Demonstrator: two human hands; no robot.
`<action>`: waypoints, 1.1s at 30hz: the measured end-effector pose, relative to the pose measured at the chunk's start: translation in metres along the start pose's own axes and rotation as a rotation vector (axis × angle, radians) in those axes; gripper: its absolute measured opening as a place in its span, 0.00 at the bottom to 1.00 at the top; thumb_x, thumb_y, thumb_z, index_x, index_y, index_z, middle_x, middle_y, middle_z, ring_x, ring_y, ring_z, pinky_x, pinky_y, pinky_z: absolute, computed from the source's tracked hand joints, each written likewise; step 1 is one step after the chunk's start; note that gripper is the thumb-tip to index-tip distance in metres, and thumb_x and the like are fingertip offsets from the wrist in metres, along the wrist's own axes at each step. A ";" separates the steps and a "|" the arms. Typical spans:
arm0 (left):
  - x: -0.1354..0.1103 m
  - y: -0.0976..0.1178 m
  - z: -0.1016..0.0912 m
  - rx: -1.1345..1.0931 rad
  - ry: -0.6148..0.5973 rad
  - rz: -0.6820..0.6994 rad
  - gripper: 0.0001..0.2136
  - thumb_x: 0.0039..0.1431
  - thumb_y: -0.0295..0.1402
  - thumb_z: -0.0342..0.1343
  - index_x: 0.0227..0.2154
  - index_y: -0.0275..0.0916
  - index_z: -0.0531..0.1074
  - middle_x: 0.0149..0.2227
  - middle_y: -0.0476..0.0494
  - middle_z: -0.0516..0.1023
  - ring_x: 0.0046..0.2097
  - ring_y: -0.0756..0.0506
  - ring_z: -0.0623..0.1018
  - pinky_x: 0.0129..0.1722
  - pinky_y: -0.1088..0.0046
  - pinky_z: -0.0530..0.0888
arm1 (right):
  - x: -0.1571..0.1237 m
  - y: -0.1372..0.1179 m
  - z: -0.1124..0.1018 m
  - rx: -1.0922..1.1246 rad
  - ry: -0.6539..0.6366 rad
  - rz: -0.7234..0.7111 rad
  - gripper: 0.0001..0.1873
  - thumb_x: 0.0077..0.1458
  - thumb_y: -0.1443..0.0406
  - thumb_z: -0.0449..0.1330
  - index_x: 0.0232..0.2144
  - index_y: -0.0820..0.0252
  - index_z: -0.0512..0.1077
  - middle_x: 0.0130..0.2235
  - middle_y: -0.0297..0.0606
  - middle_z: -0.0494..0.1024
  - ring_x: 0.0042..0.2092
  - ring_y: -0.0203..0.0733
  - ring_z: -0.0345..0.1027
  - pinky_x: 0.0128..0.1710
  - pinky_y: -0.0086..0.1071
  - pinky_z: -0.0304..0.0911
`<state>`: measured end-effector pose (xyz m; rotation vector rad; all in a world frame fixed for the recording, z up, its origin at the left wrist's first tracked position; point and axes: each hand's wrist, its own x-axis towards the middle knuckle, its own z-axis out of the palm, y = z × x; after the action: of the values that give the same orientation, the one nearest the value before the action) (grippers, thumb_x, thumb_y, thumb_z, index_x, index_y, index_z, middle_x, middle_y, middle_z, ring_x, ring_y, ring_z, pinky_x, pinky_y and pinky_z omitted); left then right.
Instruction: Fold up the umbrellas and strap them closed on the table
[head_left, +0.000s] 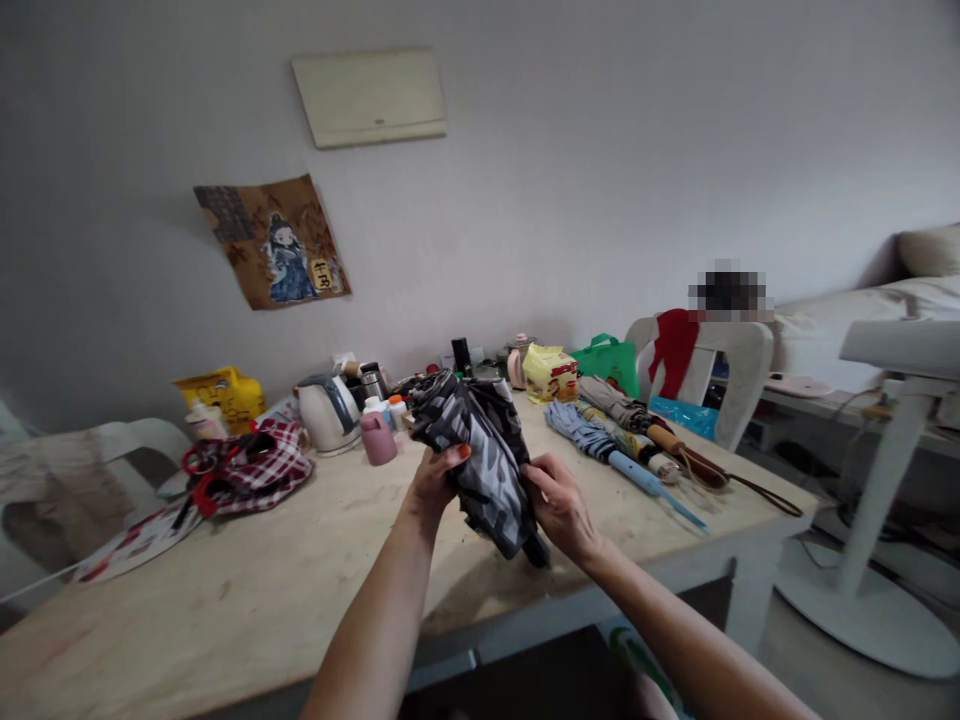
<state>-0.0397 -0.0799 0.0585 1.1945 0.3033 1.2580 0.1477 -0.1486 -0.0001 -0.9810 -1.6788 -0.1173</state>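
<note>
A folded black-and-grey patterned umbrella [480,450] is held above the wooden table [247,590], its handle end pointing down toward me. My left hand [437,478] is wrapped round its left side, thumb on the fabric. My right hand [559,505] grips its lower right side, fingers curled into the folds. Several other folded umbrellas [626,445] lie side by side on the table to the right, one light blue, one with a brown handle.
On the table's left lie a red plaid cloth [259,470] with red scissors [206,458], a white kettle [326,412], a pink bottle [377,437] and a yellow snack bag [550,372]. A white chair [739,375], a green bag [609,362] and a fan stand [877,480] are at right.
</note>
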 end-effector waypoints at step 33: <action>-0.005 0.009 0.001 0.029 -0.092 -0.022 0.26 0.29 0.35 0.74 0.37 0.41 0.75 0.30 0.48 0.81 0.29 0.42 0.79 0.31 0.65 0.77 | 0.041 -0.010 0.000 0.103 0.035 0.193 0.16 0.43 0.70 0.55 0.37 0.57 0.69 0.38 0.41 0.76 0.40 0.46 0.68 0.40 0.36 0.62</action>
<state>-0.0459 -0.0861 0.0638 1.2669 0.2673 1.1793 0.1406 -0.1332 0.0384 -1.0510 -1.5340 0.0785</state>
